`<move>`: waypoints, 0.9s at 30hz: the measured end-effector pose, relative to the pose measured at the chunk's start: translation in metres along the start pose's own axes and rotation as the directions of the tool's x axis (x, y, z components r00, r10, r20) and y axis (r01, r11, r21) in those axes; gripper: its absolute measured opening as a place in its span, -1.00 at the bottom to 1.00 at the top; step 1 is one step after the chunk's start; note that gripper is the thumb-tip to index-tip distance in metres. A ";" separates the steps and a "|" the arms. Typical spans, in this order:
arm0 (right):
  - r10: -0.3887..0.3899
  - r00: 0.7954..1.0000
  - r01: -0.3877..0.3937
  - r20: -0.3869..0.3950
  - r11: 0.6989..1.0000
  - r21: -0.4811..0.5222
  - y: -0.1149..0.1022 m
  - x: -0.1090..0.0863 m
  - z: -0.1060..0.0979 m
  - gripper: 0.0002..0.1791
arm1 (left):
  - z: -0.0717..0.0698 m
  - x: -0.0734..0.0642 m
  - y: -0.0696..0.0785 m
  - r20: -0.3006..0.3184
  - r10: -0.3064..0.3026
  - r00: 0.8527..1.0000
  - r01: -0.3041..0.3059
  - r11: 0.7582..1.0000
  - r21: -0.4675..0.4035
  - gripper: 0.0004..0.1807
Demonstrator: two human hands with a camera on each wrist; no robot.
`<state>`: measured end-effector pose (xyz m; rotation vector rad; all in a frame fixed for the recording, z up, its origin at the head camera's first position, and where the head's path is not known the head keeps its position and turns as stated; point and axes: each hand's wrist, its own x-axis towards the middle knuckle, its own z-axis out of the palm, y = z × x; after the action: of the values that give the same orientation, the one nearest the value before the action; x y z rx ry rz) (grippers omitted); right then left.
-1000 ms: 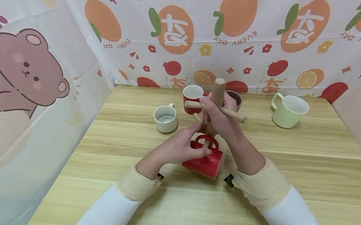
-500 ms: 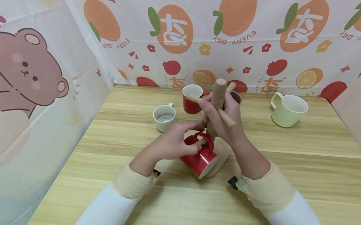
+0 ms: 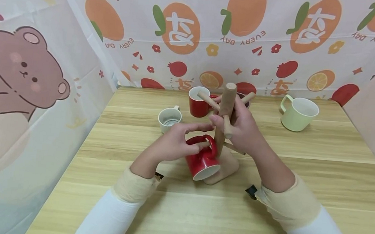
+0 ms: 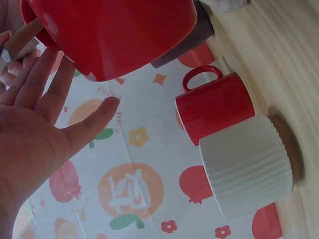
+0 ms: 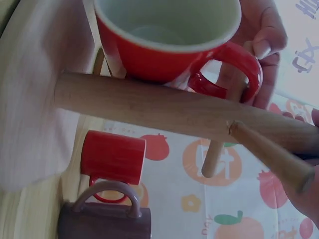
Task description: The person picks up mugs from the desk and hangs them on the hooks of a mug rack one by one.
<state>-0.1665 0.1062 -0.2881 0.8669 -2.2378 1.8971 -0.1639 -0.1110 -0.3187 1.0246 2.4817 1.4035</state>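
Note:
A red mug hangs tilted by its handle on a lower peg of a wooden mug tree, its white mouth facing down and toward me. My right hand grips the upright post among the upper pegs. Beside the mug is my left hand, thumb close to the peg's tip at the handle and index finger stretched toward the post. The left wrist view shows that hand's fingers extended rather than wrapped around the mug. Whether the thumb touches the peg is unclear.
Behind the mug tree stand another red mug and a dark mug, partly hidden in the head view. A ribbed white cup is at left. Farther right stands a pale green mug. A printed cloth hangs behind the table.
The mug tree has turned under my right hand, swinging its pegs around. The hanging red mug has moved left and its mouth now faces me more. My left hand has shifted slightly left.

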 end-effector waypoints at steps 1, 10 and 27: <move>0.009 1.000 -0.009 0.007 1.000 -0.005 -0.001 -0.001 -0.001 -0.49 | -0.001 0.000 0.000 -0.001 -0.013 1.000 0.013 1.000 0.009 -0.48; -0.056 0.997 0.059 0.049 0.996 -0.067 -0.004 -0.012 -0.003 -0.44 | -0.012 -0.001 -0.007 0.005 -0.059 0.998 0.058 0.998 0.024 -0.46; -0.153 0.988 0.139 -0.017 0.931 -0.338 -0.008 -0.024 0.007 -0.44 | -0.018 -0.001 -0.008 -0.027 -0.075 0.997 0.075 0.997 0.007 -0.56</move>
<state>-0.1408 0.1082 -0.2921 0.8960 -2.3021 1.3993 -0.1742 -0.1274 -0.3153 0.9104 2.5182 1.3954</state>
